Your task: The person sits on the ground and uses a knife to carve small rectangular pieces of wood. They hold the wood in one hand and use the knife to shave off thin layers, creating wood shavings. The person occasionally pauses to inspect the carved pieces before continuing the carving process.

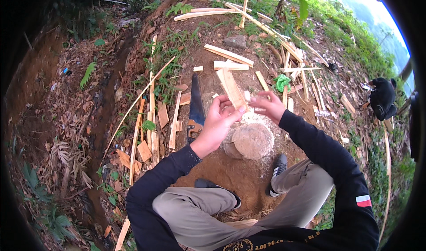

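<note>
Left hand (216, 126): hidden at some fingertips behind the wood piece (231, 89).
Wood piece: covered at the lower end by left thumb (235, 114).
Pale bit (247, 95) by right hand (271, 107): too small to name.
Saw (195, 104): partly covered at the handle by left wrist (203, 148).
Stump (253, 141): masked along the upper edge by pale dust (251, 117).
Left shoe (207, 183): partly covered by trouser leg (186, 206).
Right shoe (280, 166): likewise partly covered.
Black shape (383, 98) at right: too dark to identify.
Green crumpled thing (281, 83): too small to tell what kind.
Blue speck (67, 71) at far left: too small to name.
Black shirt (290, 238): cut off by the lower edge.
</note>
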Tool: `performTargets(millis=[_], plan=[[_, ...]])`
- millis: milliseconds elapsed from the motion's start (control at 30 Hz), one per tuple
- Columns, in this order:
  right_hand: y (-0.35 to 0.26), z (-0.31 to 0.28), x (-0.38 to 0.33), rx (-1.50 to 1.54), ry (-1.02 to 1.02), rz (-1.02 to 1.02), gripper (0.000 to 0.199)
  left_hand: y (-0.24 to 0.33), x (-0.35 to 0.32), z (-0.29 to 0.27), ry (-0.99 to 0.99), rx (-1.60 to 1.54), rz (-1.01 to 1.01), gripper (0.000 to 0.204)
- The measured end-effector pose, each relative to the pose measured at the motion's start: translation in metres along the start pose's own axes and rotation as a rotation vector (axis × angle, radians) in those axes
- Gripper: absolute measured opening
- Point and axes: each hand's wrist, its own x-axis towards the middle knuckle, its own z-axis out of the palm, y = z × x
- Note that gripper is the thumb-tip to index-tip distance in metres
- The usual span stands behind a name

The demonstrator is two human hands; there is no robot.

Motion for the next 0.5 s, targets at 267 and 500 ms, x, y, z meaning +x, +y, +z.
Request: performTargets(millis=[267,500], plan=[[-0.046,0.053,-0.042,-0.086,-0.335,-0.350,0.049,-0.002,0.000,-0.005,-0.020,0.171,0.042,0.048],[-0.051,0.045,-0.043,-0.150,-0.294,-0.395,0.039,-0.007,0.002,-0.002,-0.207,0.104,-0.034,0.049]])
